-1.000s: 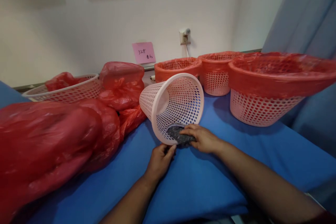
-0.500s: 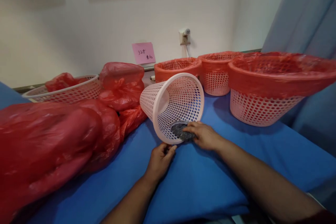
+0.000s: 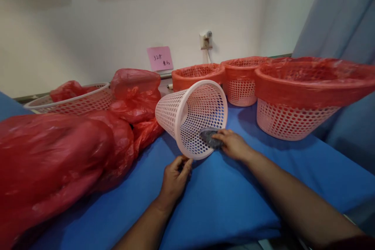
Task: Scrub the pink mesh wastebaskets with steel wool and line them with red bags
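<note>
A pale pink perforated plastic basket lies tipped on its side with its mouth facing me. At the lower edge of the mouth, my left hand is closed on the rim, its fingertips partly hidden underneath. My right hand grips a dark grey, fuzzy-looking oval pad at the lower right of the mouth. The pad reaches inside the basket, near its perforated wall; whether it touches the wall I cannot tell.
Several baskets lined with red bags stand behind and to the right. Red plastic bags are heaped at the left, before a wide white basket. Blue cloth covers the table. A pink note and a socket are on the wall.
My right hand has moved the grey pad slightly right and up along the basket's mouth. The basket has turned a little, and my left hand has shifted slightly left with its rim.
</note>
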{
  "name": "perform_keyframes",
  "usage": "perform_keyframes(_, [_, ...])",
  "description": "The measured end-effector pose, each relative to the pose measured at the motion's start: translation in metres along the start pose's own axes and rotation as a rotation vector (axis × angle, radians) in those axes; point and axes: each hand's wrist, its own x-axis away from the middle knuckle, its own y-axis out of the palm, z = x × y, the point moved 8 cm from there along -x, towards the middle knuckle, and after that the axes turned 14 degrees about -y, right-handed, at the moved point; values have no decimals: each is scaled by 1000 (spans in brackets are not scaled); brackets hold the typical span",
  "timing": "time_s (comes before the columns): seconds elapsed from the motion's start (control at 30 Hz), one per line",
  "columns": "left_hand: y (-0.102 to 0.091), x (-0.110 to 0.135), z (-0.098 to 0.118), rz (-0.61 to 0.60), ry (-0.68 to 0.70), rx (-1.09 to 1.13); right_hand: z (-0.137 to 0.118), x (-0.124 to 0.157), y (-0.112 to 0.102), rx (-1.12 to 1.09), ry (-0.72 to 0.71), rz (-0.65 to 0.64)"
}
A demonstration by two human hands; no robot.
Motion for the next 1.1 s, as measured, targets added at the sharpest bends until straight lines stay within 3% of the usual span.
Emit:
perform_keyframes(0.1, [11,-4,-11,-74,-71,-57,-43,-2,14,-186,-211,-22])
perform_keyframes(0.17, [10,-5,-13,-74,-92,-57,-56,-3,17,-266,-282,-30])
perform_keyframes(0.23, [2,-3,-9,-16,-68,-26,-46,-4,16,-221,-230,-38])
perform_keyframes(0.33, [-15,3,2,120,-10,32,-2,-3,3,-27,16,17])
perform_keyframes(0.43, [-18,5,6,143,4,60,24,2,-6,45,156,68])
perform_keyframes(0.5, [-10,2,3,81,-11,40,14,0,0,3,93,37])
perform_keyframes(0.63, [11,-5,-13,-66,-98,-63,-37,-3,16,-168,-164,-24])
perform_keyframes(0.73, [14,-6,-17,-92,-124,-83,-56,-5,18,-274,-262,-27])
perform_keyframes(0.8, [5,-4,-11,-28,-98,-50,-42,-6,15,-228,-181,-19])
perform_keyframes(0.9, [-14,1,2,123,-40,19,2,-3,1,-55,76,48])
perform_keyframes(0.97, [-19,3,7,158,-19,40,20,1,-6,-9,160,83])
perform_keyframes(1.03, [-15,1,6,125,-24,35,18,1,-3,-25,129,66])
perform_keyframes(1.1, [-4,-3,0,46,-59,11,-3,-2,7,-96,10,29])
